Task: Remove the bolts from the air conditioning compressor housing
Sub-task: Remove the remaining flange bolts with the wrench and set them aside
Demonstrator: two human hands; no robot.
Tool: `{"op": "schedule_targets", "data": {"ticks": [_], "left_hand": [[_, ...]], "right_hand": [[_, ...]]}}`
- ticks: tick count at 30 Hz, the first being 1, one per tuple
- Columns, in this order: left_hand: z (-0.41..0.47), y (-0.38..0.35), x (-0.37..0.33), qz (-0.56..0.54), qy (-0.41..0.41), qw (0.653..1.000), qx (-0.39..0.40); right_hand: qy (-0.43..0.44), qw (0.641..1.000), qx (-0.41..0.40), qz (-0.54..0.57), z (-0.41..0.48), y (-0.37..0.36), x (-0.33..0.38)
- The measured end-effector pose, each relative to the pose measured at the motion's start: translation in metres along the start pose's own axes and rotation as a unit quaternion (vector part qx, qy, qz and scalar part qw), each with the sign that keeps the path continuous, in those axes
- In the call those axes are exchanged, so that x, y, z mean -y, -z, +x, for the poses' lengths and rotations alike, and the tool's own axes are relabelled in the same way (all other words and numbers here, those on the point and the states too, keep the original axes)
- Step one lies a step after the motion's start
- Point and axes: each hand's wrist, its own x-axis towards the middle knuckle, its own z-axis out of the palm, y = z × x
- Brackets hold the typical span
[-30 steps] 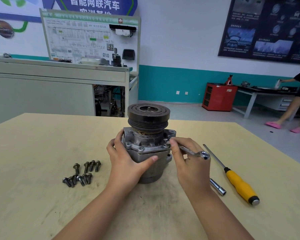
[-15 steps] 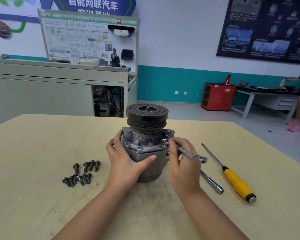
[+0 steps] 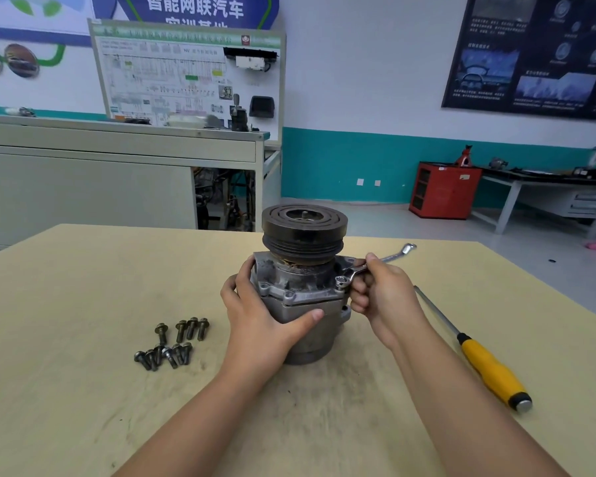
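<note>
The compressor housing stands upright on its end at the centre of the frame, black pulley on top, resting on the tan surface. I am loosening 1 bolt on the flange at its right side. The ring end of my wrench sits over that bolt head. My right hand is clamped round the wrench shank just beside the flange. My left hand wraps the housing body, thumb across the front, steadying it.

Next, I judge, comes lifting the ring off, resetting it nearer me and pulling another stroke, with the left hand bracing so the housing does not twist or tip.

To the lower left of the housing lie the removed bolts in a loose cluster. A yellow-handled screwdriver lies at the right, well apart from my hand.

Compared with the earlier frames, the wrench handle has swung from pointing lower right to upper right, a loosening stroke as I read it. The chrome bar that lay beside my right wrist no longer shows.
</note>
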Motion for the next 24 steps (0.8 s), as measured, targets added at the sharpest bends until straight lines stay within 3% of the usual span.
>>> {"op": "schedule_targets", "data": {"ticks": [5,9,12,19,24], "left_hand": [[0.0,0.0,0.0,-0.004,0.0,1.0,0.003],[0.0,0.0,0.0,-0.005,0.004,1.0,0.004],[0.001,0.0,0.001,-0.005,0.004,1.0,0.006],[0.001,0.001,0.001,-0.004,0.006,1.0,0.007],[0.001,0.0,0.001,-0.004,0.003,1.0,0.006]], "right_hand": [[-0.028,0.999,0.004,-0.032,0.008,-0.002,0.005],[-0.057,0.993,0.016,0.097,0.009,0.0,0.013],[0.02,0.992,-0.011,0.121,0.001,0.003,0.014],[0.239,0.969,-0.049,-0.051,-0.026,0.006,0.006],[0.296,0.944,-0.064,-0.132,-0.033,0.002,-0.007]]}}
